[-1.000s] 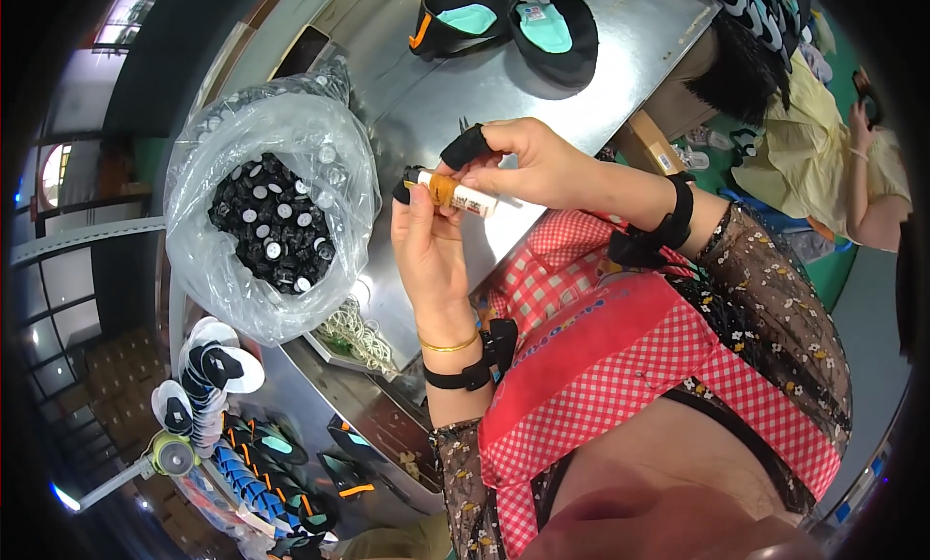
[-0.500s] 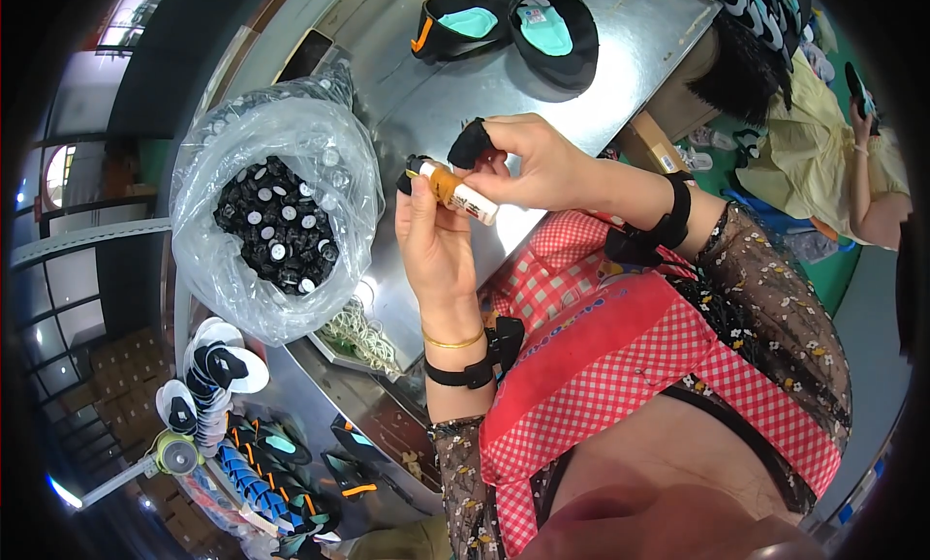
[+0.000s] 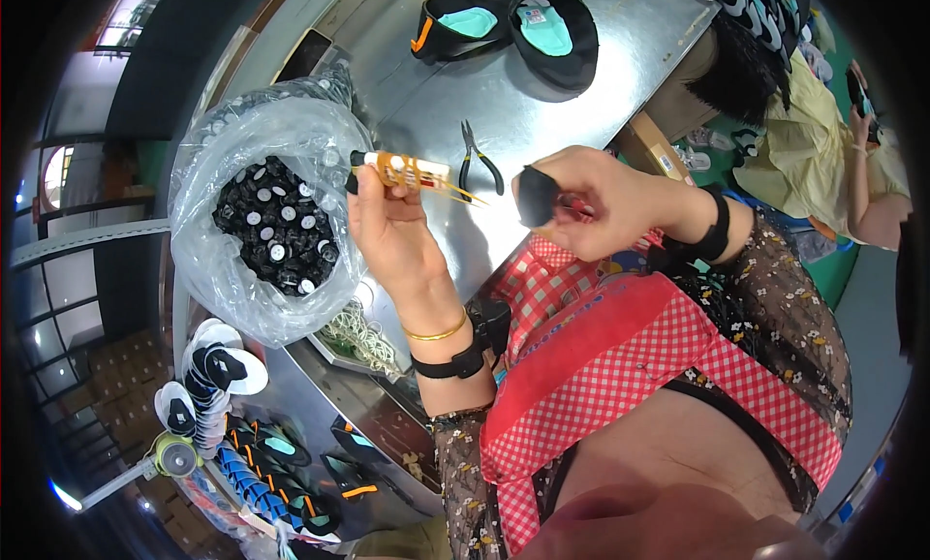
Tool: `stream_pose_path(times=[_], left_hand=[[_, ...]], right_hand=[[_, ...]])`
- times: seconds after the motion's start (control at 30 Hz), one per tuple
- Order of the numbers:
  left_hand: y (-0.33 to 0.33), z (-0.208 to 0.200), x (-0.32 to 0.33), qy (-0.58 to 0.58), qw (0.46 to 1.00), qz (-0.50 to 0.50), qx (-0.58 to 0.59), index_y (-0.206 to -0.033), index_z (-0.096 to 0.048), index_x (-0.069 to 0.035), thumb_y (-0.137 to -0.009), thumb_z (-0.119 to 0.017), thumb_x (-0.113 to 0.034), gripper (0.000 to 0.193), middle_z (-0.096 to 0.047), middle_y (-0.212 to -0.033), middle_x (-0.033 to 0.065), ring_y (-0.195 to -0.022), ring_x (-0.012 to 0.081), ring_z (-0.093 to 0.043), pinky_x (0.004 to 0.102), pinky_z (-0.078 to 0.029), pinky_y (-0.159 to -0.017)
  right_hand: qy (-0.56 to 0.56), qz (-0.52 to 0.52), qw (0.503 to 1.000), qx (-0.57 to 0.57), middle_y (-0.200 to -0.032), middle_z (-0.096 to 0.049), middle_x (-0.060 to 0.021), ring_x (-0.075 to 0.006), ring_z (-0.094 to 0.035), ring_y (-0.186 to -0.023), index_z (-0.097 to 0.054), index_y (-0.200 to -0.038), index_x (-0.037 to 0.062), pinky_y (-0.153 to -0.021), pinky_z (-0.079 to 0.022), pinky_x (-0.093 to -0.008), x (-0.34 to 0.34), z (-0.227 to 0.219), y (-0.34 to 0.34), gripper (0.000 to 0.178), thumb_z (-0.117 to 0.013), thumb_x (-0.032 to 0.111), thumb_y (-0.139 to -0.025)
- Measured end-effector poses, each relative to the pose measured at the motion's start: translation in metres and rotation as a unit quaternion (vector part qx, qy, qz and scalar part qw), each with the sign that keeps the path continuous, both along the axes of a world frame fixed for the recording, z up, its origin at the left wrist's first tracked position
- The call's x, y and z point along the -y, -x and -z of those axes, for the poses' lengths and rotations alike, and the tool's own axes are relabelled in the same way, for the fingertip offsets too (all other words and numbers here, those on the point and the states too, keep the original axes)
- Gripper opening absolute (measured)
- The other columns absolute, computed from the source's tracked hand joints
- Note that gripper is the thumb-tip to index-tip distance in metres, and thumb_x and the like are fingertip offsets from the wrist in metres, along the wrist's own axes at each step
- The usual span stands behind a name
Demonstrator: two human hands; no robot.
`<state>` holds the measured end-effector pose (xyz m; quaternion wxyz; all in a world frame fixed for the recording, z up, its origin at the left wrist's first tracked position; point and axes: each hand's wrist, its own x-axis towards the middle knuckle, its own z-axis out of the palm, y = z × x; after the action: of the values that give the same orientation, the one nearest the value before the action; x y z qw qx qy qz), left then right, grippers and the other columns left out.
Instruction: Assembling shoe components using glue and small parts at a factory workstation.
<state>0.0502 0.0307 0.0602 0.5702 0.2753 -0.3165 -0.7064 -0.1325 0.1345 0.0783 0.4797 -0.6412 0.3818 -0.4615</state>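
Note:
My left hand [image 3: 392,226] is closed round a small white bottle [image 3: 421,169] with an amber band, held level over the metal table. Thin yellow strands [image 3: 457,190] stretch from the bottle toward my right hand. A black cover sits at the bottle's left end, by my left fingertips. To the right, my right hand [image 3: 605,197] is closed, with a black finger cover [image 3: 536,197] on one finger. Something small and red shows between its curled fingers; blur hides what it is. Between and beyond the hands, pliers [image 3: 475,163] with black and yellow handles lie on the table.
Left of my left hand stands a clear plastic bag [image 3: 339,134] of small black pieces with white discs. Two dark shoe uppers [image 3: 552,66] with teal insides lie at the table's far side. Below the bag are white cords [image 3: 358,339]. Another person's arm [image 3: 862,187] shows at far right.
My hands have moved apart: the left went left with the bottle, the right went right and slightly nearer. The bottle turned more level. Pliers and yellow strands now show between the hands.

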Motion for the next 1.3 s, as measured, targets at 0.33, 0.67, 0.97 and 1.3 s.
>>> stream_pose_path(times=[0.33, 0.67, 0.97, 1.3], left_hand=[[0.029, -0.001, -0.015, 0.110, 0.986, 0.040, 0.115, -0.089, -0.059, -0.005, -0.092, -0.056, -0.018, 0.014, -0.061, -0.081, 0.0023, -0.067, 0.0070, -0.050, 0.0201, -0.039, -0.060], [0.025, 0.000, -0.014, 0.078, 0.985, 0.123, 0.092, -0.102, -0.058, -0.002, -0.094, -0.052, -0.020, 0.021, -0.063, -0.090, 0.0050, -0.068, 0.0093, -0.052, 0.0224, -0.041, -0.060], [0.028, -0.005, -0.025, -0.005, 0.981, 0.188, 0.038, -0.100, -0.058, -0.001, -0.094, -0.049, -0.024, 0.026, -0.063, -0.089, 0.0091, -0.078, 0.0150, -0.060, 0.0272, -0.048, -0.070], [0.029, 0.000, -0.005, -0.022, 0.996, 0.081, 0.028, -0.089, -0.057, -0.006, -0.091, -0.055, -0.018, 0.012, -0.059, -0.079, 0.0009, -0.068, 0.0088, -0.055, 0.0227, -0.046, -0.064]], right_hand=[[0.007, 0.162, 0.986, 0.036, -0.085, -0.061, 0.0003, -0.0060, -0.054, -0.077, -0.060, -0.099, 0.0019, -0.070, -0.044, -0.0227, 0.026, 0.009, 0.026, 0.016, -0.060, 0.011, -0.086], [0.120, 0.197, 0.973, -0.005, -0.074, -0.060, -0.0055, -0.0117, -0.054, -0.066, -0.063, -0.088, 0.0003, -0.061, -0.042, -0.0258, 0.042, 0.026, 0.004, 0.019, -0.068, 0.017, -0.081], [0.084, 0.132, 0.988, 0.007, -0.068, -0.055, 0.0030, -0.0028, -0.046, -0.061, -0.060, -0.087, 0.0035, -0.054, -0.038, -0.0203, 0.040, 0.018, 0.002, 0.014, -0.066, 0.011, -0.077], [0.034, 0.045, 0.998, 0.018, -0.068, -0.052, 0.0021, -0.0054, -0.042, -0.058, -0.055, -0.081, 0.0033, -0.053, -0.036, -0.0220, 0.023, 0.010, 0.006, 0.011, -0.059, 0.003, -0.070]])
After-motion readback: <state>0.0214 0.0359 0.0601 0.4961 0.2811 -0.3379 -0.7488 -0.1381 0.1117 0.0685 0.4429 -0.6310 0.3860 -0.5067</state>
